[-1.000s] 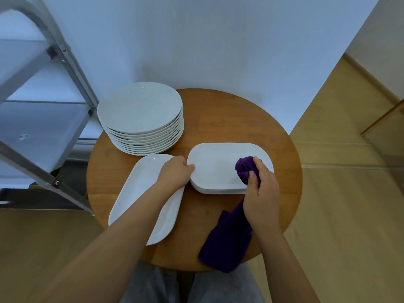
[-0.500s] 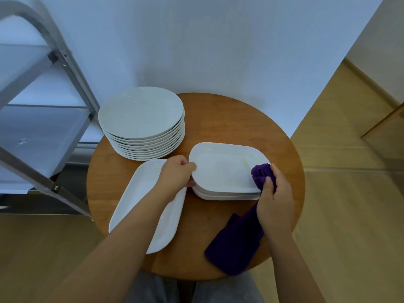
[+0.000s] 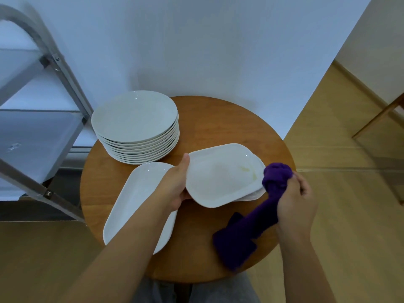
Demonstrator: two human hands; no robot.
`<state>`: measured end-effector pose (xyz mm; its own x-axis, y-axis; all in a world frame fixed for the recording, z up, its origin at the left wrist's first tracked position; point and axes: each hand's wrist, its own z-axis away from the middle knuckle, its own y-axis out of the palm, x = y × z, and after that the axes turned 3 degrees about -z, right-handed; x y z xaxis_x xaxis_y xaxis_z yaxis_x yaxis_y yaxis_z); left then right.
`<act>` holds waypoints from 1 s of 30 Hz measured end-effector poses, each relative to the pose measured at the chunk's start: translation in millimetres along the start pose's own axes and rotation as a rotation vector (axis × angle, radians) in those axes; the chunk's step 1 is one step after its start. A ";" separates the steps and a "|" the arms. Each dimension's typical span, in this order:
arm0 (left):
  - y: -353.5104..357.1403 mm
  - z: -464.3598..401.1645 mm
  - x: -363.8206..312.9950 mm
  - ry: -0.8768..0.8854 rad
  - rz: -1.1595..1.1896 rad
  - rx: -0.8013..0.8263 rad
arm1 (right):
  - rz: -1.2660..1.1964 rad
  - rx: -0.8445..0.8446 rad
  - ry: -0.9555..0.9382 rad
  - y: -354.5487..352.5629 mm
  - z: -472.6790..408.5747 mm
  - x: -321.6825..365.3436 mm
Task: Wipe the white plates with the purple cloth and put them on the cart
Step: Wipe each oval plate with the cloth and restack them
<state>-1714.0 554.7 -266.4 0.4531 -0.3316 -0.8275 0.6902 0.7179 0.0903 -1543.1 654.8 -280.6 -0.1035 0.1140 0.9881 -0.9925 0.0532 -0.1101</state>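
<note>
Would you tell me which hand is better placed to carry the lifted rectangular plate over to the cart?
The left hand: it already grips the rectangular plate by its left edge, nearest the cart, while the right hand holds the purple cloth.

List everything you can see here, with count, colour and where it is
Round plates: stack of about ten, white, far left of table.
Rectangular plate: one, white, lifted and tilted at table centre, faint yellowish smear.
Plates beneath it: count unclear, white.
Long oval plate: one, white, near left of table.
Cloth: one, purple, bunched, tail on table.
Table: one, round, wooden.
Cart: one, grey metal, left.
Left hand: grips rectangular plate's edge.
Right hand: holds cloth.
</note>
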 end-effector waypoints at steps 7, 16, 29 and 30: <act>4.9 37.8 19.5 0.098 0.194 -0.064 | 0.202 0.022 -0.166 16.3 -5.6 32.2; -11.6 75.2 40.6 0.131 0.319 -0.251 | 0.869 0.606 -0.646 26.0 20.4 37.1; -18.5 111.2 40.5 0.227 0.153 -0.271 | 0.481 0.754 -0.504 50.0 87.7 52.8; -21.0 111.3 41.6 0.196 0.158 -0.275 | 0.511 0.803 -0.506 51.5 96.2 53.6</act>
<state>-1646.8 457.6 -241.1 0.4068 -0.0996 -0.9081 0.4310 0.8974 0.0946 -1606.1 568.3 -223.0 -0.3502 -0.4950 0.7952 -0.5578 -0.5718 -0.6016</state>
